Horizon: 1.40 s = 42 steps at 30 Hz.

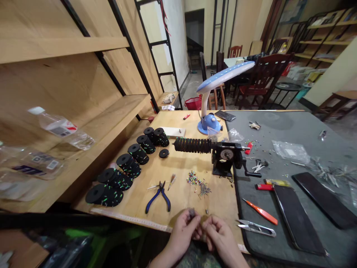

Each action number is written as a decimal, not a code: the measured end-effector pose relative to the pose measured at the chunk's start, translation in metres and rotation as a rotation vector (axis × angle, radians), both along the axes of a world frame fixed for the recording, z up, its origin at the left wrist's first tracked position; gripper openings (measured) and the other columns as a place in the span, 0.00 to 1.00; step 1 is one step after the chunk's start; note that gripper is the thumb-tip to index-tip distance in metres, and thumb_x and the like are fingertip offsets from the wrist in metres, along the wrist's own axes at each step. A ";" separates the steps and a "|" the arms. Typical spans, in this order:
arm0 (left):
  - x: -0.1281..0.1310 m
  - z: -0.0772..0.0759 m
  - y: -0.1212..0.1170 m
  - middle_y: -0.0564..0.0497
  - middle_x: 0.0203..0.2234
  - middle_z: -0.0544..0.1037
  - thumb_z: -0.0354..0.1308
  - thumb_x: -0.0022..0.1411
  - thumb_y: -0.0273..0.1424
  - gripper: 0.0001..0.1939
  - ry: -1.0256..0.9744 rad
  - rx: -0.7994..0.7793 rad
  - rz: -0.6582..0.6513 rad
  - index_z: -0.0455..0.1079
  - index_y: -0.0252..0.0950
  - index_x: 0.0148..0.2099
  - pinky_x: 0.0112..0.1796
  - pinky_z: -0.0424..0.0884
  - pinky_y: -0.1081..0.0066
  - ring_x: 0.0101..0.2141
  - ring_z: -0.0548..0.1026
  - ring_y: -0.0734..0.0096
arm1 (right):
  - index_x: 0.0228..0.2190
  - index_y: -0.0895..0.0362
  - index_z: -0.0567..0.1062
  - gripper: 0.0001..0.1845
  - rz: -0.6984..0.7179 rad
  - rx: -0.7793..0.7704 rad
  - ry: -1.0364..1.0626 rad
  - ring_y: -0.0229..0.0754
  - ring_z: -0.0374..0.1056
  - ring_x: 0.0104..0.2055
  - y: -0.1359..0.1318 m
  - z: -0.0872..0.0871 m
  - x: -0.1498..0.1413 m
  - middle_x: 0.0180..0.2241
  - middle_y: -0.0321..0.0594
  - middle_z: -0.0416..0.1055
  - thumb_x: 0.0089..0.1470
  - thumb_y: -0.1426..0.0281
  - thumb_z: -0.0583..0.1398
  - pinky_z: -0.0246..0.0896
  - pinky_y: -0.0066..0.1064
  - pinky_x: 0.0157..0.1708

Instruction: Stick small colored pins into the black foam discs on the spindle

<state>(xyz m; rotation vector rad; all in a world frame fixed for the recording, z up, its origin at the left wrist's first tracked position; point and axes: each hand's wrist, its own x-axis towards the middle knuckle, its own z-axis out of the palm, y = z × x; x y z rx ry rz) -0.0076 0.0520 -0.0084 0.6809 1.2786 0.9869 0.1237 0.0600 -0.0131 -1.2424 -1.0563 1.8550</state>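
My left hand (185, 225) is closed in a pinch at the table's near edge, holding a small dark tufted piece (192, 212) between its fingertips. My right hand (219, 232) sits right beside it, its fingers curled and pinched toward the left hand; what it holds is too small to name. A little pile of coloured beads and thin pins (198, 183) lies just beyond both hands. Blue-handled pliers (158, 197) rest to the left of the hands.
A hand-crank winder (225, 160) carries a black spool stack (192, 145). Rows of black discs (131, 167) lie left. Blue desk lamp (209, 123), thread snips (255, 227), orange cutter (260, 212), lighter (263, 187) and two phones (298, 217) sit on the grey mat (301, 134).
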 end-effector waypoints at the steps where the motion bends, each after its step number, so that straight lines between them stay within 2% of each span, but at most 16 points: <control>1: 0.000 0.000 0.000 0.59 0.15 0.69 0.64 0.47 0.47 0.22 0.006 0.003 0.002 0.63 0.34 0.30 0.19 0.62 0.78 0.15 0.65 0.80 | 0.19 0.55 0.64 0.28 0.005 -0.003 0.005 0.28 0.46 0.10 0.000 -0.001 -0.001 0.07 0.25 0.58 0.42 0.43 0.60 0.40 0.23 0.15; 9: 0.000 0.003 0.001 0.60 0.17 0.68 0.65 0.45 0.49 0.23 0.022 0.032 0.028 0.64 0.34 0.29 0.18 0.63 0.78 0.16 0.65 0.80 | 0.18 0.56 0.65 0.25 0.041 -0.010 0.034 0.29 0.49 0.10 0.003 -0.004 -0.003 0.06 0.26 0.60 0.44 0.46 0.60 0.44 0.24 0.15; 16: 0.000 0.002 0.000 0.59 0.18 0.69 0.65 0.47 0.48 0.23 0.022 0.035 0.022 0.64 0.34 0.30 0.19 0.64 0.78 0.17 0.66 0.80 | 0.17 0.55 0.65 0.25 0.046 -0.035 0.033 0.29 0.48 0.09 0.006 -0.003 -0.005 0.06 0.26 0.59 0.42 0.46 0.60 0.43 0.23 0.14; 26: 0.001 0.005 -0.001 0.58 0.18 0.69 0.64 0.48 0.48 0.23 0.022 0.047 0.008 0.64 0.34 0.31 0.21 0.65 0.78 0.19 0.67 0.79 | 0.17 0.56 0.65 0.19 -0.011 -0.066 0.080 0.29 0.48 0.08 0.005 -0.012 -0.005 0.06 0.26 0.60 0.45 0.55 0.61 0.44 0.23 0.14; 35: 0.004 0.011 -0.005 0.57 0.19 0.68 0.61 0.53 0.47 0.20 0.097 0.128 -0.017 0.64 0.34 0.31 0.22 0.65 0.78 0.20 0.67 0.77 | 0.17 0.55 0.64 0.26 -0.028 -0.069 0.099 0.28 0.46 0.08 0.007 -0.015 -0.006 0.06 0.26 0.59 0.41 0.46 0.62 0.40 0.22 0.12; 39: 0.002 0.011 -0.008 0.56 0.20 0.68 0.57 0.57 0.44 0.16 0.233 0.196 -0.045 0.65 0.35 0.33 0.22 0.66 0.77 0.21 0.68 0.75 | 0.19 0.55 0.64 0.29 -0.022 -0.071 0.089 0.28 0.46 0.07 0.008 -0.018 -0.005 0.05 0.25 0.59 0.37 0.41 0.61 0.39 0.22 0.11; 42: -0.001 0.008 -0.009 0.51 0.24 0.72 0.56 0.60 0.40 0.13 0.394 0.299 -0.072 0.68 0.35 0.33 0.27 0.68 0.75 0.26 0.71 0.71 | 0.23 0.56 0.67 0.31 -0.015 -0.071 0.084 0.29 0.47 0.08 0.008 -0.017 -0.004 0.05 0.24 0.59 0.36 0.40 0.61 0.40 0.21 0.11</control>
